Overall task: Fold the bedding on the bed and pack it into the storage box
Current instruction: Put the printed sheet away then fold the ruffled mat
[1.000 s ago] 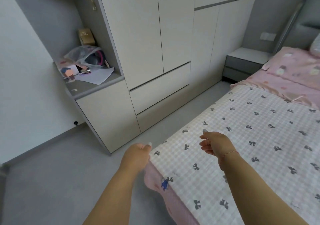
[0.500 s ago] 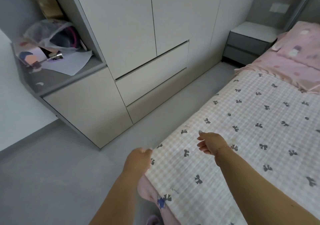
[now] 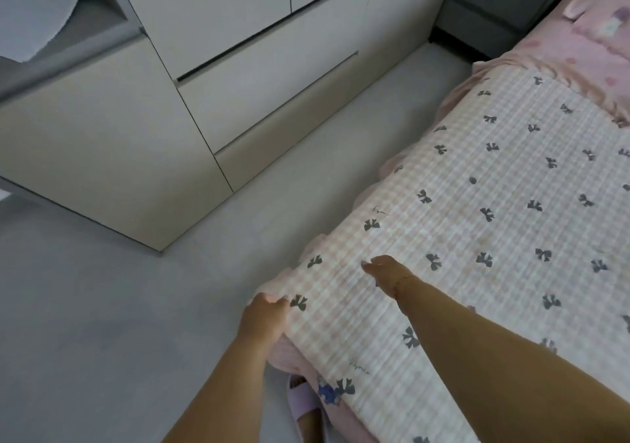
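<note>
Checked blanket (image 3: 477, 238) corner in left hand (image 3: 264, 320) fingers' pinch (right hand (image 3: 383, 272) atop it, grip unclear).

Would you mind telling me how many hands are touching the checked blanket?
2. The left hand grips the checked blanket at its near corner; the right hand rests on top, just beyond.

My one head camera looks steeply down and forward, close over my hands at the bed (image 3: 511, 204) corner, floor (image 3: 102, 323) on my left.
</note>
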`<action>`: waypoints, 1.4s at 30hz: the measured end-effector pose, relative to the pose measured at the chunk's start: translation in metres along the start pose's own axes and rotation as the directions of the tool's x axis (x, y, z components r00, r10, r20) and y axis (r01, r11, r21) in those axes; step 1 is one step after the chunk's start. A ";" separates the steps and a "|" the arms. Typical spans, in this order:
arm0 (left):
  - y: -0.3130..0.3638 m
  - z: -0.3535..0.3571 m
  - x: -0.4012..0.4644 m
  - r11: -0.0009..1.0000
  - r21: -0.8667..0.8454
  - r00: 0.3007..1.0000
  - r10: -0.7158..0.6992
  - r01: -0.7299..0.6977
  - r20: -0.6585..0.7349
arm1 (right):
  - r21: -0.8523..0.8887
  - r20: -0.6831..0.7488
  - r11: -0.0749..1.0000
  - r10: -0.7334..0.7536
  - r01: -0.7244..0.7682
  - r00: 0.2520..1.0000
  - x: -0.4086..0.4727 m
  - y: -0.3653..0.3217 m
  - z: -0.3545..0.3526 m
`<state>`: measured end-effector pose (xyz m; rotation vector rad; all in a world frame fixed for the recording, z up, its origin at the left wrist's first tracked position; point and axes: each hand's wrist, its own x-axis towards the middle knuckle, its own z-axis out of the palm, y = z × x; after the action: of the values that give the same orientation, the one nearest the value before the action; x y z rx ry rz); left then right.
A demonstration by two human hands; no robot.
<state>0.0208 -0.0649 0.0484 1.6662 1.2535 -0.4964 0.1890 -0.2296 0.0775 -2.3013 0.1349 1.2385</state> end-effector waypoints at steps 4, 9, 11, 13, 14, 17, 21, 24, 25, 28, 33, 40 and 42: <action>-0.023 0.009 0.041 0.992 -0.032 0.991 -0.119 0.121 0.066 | -0.165 0.008 0.981 -0.101 0.101 0.995 0.028 -0.008 0.022; -0.016 0.015 0.065 0.930 -0.310 0.979 -0.201 0.197 0.019 | -0.363 0.076 0.927 -0.071 0.094 0.995 0.058 -0.012 0.036; -0.025 0.020 0.092 0.864 -0.450 0.966 -0.257 0.225 -0.011 | -0.389 0.099 0.918 -0.043 0.079 0.994 0.065 -0.013 0.038; -0.032 0.024 0.120 0.765 -0.591 0.948 -0.318 0.256 -0.001 | -0.398 0.119 0.915 -0.017 0.063 0.993 0.071 -0.016 0.039; -0.029 0.021 0.126 0.700 -0.655 0.936 -0.351 0.284 0.031 | -0.400 0.127 0.915 -0.005 0.056 0.992 0.073 -0.017 0.040; -0.003 0.005 0.128 0.474 -0.825 0.908 -0.405 0.309 0.108 | -0.413 0.122 0.910 0.013 0.039 0.992 0.077 -0.016 0.044; 0.029 -0.012 0.129 0.411 -0.813 0.893 -0.359 0.413 0.272 | -0.437 0.110 0.899 0.022 0.028 0.994 0.080 -0.016 0.048; 0.048 -0.026 0.136 0.455 -0.770 0.891 -0.302 0.448 0.339 | -0.437 0.127 0.899 0.022 0.036 0.992 0.082 -0.016 0.046; 0.053 -0.030 0.139 0.481 -0.764 0.902 -0.279 0.429 0.331 | -0.440 0.134 0.897 0.023 0.038 0.991 0.082 -0.016 0.046; 0.068 -0.040 0.146 0.552 -0.772 0.946 -0.246 0.314 0.209 | -0.444 0.138 0.895 0.031 0.034 0.990 0.083 -0.015 0.044; 0.086 -0.056 0.139 0.529 -0.842 0.994 -0.078 0.111 0.082 | -0.427 0.148 0.903 0.020 0.046 0.989 0.081 -0.017 0.038; 0.125 -0.069 0.068 0.478 -0.874 0.977 0.214 -0.091 0.015 | -0.199 0.083 0.975 -0.085 0.100 0.993 0.055 -0.029 0.003; 0.135 -0.068 0.038 0.488 -0.855 0.958 0.285 -0.177 -0.035 | -0.095 -0.030 0.990 -0.104 0.101 0.994 0.043 -0.041 -0.013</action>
<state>0.1420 0.0109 0.1108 0.8825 0.9071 0.2182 0.2366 -0.1943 0.0644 -2.3782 -0.0303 1.1764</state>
